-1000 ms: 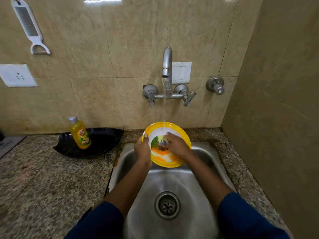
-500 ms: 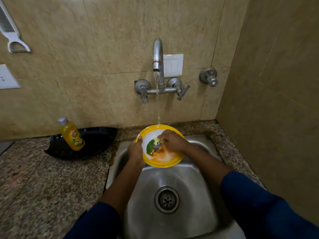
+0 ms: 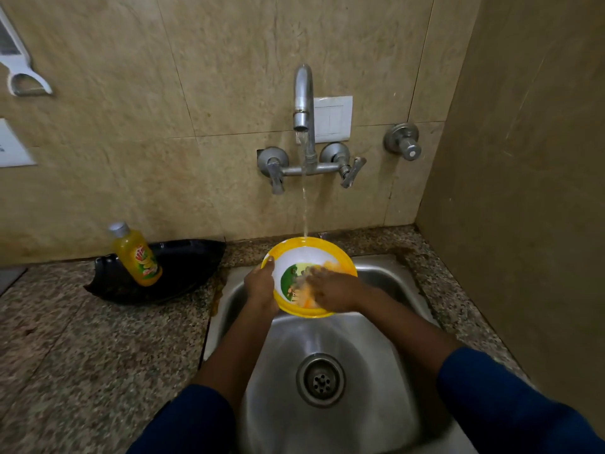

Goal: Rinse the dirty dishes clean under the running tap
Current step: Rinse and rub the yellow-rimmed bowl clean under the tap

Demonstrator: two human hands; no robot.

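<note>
**Item:** plate (image 3: 304, 257), yellow rim, white face with a printed picture and an orange smear on its right part.

**Place:** held over the back edge of the sink (image 3: 386, 283), tilted toward the person. The stream (image 3: 305, 198) from the tap (image 3: 302, 93) lands at its far rim.

**Hands:** the left hand (image 3: 260, 286) grips the left rim, thumb over the edge. The right hand (image 3: 334, 288) lies flat on the face, its fingers blurred, holding nothing.

**Step, as judged:** rubbing residue loose under the water.

**Handling notes:**
- Shift the plate so the stream meets the orange patch rather than the rim.
- Keep the tilt so runoff sheets down toward the drain (image 3: 320, 380).
- Grip firmly, as a wet rim is likely slippery.

**Nearby:** bottle (image 3: 137, 255) of yellow liquid in a black tray (image 3: 190, 267) at the counter's (image 3: 82, 339) back edge.
</note>
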